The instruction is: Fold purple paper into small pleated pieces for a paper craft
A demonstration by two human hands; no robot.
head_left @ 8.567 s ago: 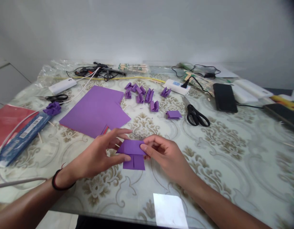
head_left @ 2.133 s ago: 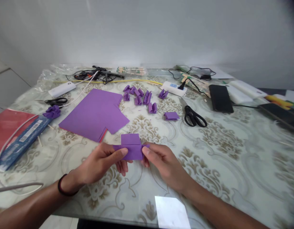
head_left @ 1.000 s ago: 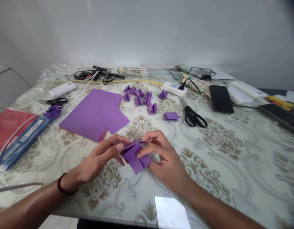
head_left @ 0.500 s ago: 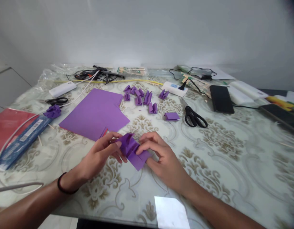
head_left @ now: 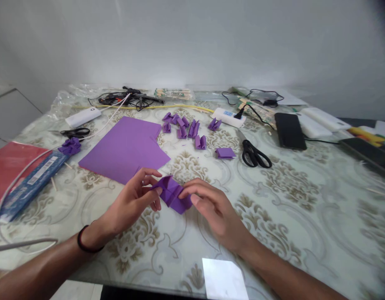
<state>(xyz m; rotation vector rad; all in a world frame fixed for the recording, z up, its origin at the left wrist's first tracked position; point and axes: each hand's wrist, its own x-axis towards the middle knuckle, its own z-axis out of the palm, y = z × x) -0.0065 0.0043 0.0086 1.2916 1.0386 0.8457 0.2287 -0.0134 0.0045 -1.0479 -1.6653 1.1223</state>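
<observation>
- The folded purple paper [head_left: 172, 192] was above the surface [head_left: 273, 233], back from the middle of its near edge, with crisp creases, a raised pointed flap and a flat square-cornered part.
- The left hand [head_left: 129, 204] pinched the paper's left corner, thumb on top and fingers curled behind; a thin dark band [head_left: 86, 241] circled that wrist.
- The right hand [head_left: 215, 212] was bent over the paper's right part, fingertips touching it and the thumb by its right corner; whether that thumb pressed on it could not be told.
- The surface was glossy and pale, printed with beige scrolls and leafy medallions.
- Toward its left edge, smooth purple sheets [head_left: 126, 146] overlapped, corners jutting out at angles.
- Nearer the left edge, a ruffled purple paper bunch [head_left: 70, 145] sat at the end of a shiny blue packet [head_left: 36, 179], beside a flat red sheet [head_left: 17, 160].
- Between the middle and the far edge lay a loose cluster of small pleated purple pieces [head_left: 194, 128], with a flat oblong purple piece [head_left: 225, 153] closer in.
- Just right of that piece, black-handled scissors [head_left: 255, 154] pointed their metal blades toward the far edge.
- Toward the right far corner lay a glossy black phone [head_left: 290, 131].
</observation>
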